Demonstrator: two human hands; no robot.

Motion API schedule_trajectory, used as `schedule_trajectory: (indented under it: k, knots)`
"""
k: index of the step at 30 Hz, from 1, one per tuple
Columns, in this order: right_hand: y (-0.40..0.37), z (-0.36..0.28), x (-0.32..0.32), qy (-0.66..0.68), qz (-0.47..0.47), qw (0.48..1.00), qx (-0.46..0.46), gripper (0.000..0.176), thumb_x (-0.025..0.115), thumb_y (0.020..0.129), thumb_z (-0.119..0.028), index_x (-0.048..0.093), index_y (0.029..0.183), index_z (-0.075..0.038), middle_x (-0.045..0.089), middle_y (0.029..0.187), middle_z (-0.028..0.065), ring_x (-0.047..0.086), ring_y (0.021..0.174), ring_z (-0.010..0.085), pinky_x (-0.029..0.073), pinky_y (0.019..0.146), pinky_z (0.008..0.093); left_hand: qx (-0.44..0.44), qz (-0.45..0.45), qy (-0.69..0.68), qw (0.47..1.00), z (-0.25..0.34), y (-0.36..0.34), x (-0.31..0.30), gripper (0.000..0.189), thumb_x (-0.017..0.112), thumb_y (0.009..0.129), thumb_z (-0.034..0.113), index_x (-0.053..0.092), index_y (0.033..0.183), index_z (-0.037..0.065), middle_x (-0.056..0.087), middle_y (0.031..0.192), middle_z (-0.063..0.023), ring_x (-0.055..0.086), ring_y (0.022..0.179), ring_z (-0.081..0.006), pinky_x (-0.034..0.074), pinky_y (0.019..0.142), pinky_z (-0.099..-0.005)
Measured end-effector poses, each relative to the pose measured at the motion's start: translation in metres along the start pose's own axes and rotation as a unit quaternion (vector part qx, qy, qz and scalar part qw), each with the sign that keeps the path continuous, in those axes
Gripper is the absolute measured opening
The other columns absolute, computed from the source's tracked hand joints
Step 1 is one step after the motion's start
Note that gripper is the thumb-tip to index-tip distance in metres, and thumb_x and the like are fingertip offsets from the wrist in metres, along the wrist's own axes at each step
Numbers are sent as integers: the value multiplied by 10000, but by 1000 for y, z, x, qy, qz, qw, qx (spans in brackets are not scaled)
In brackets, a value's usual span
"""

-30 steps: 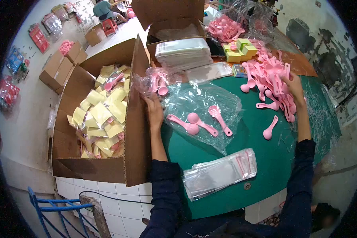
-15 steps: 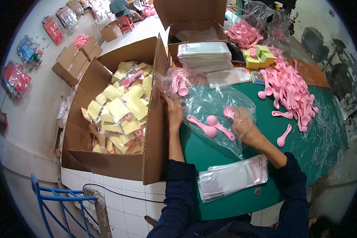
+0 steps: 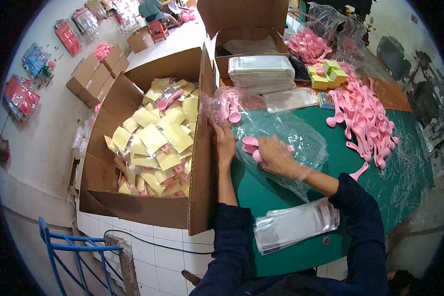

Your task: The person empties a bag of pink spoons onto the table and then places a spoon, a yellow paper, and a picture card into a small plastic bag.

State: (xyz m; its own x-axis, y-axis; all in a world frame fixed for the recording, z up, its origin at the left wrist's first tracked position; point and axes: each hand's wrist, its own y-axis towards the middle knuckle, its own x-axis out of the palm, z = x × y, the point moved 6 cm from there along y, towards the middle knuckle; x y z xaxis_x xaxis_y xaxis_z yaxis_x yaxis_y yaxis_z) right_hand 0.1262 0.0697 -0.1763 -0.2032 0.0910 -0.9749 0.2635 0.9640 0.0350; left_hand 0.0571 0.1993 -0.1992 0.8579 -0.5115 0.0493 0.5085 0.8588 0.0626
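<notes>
A large clear plastic bag (image 3: pixel 303 135) lies crumpled on the green table. Over its middle, my right hand (image 3: pixel 278 157) is closed round pink spoons (image 3: pixel 250 144), whose bowls stick out to the left of the fingers. Plastic film partly overlaps that hand and wrist. My left hand (image 3: pixel 225 141) is at the bag's left edge, beside the cardboard box wall, with its fingers bent at the film and partly hidden. More pink spoons (image 3: pixel 234 114) show through the bag just beyond the left hand. A stack of clear sleeves (image 3: pixel 296 224) lies before me.
On the left stands an open cardboard box (image 3: pixel 198 197) full of yellow-carded packets (image 3: pixel 153 138). A pink spoon heap (image 3: pixel 365 121) lies at right, near yellow blocks (image 3: pixel 325 75). Stacked clear bags (image 3: pixel 260 71) sit at the back. A person (image 3: pixel 150 9) sits far off.
My right hand has moved left and gathered the spoons that lay apart on the bag. The left hand stays by the box. The whole view has shifted slightly.
</notes>
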Motion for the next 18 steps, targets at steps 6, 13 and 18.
schedule_trajectory:
  k: [6,13,18]
  knots:
    - [74,23,-15,69,58,994,-67,396,614,720,-185,473,1068,-59,473,1118,216,503,993,370,433,822,430,57,26,79,995,-20,14,-7,688,263,924,415,35,1347,-77,57,1421,-241,47,1331,-320,50,1082,-339]
    - [128,15,-5,-20,109,968,-223,264,516,790,-146,490,1030,-38,529,1035,195,520,961,346,417,827,413,55,35,112,992,-16,13,-9,690,261,925,408,20,1343,-85,22,1413,-264,23,1328,-334,46,1083,-341]
    - [92,23,-13,87,135,961,-225,347,583,744,-163,496,1052,-30,546,1028,212,514,964,381,411,789,418,120,20,166,979,-25,18,-8,704,269,922,419,-2,1347,-73,23,1421,-247,27,1330,-326,50,1082,-333]
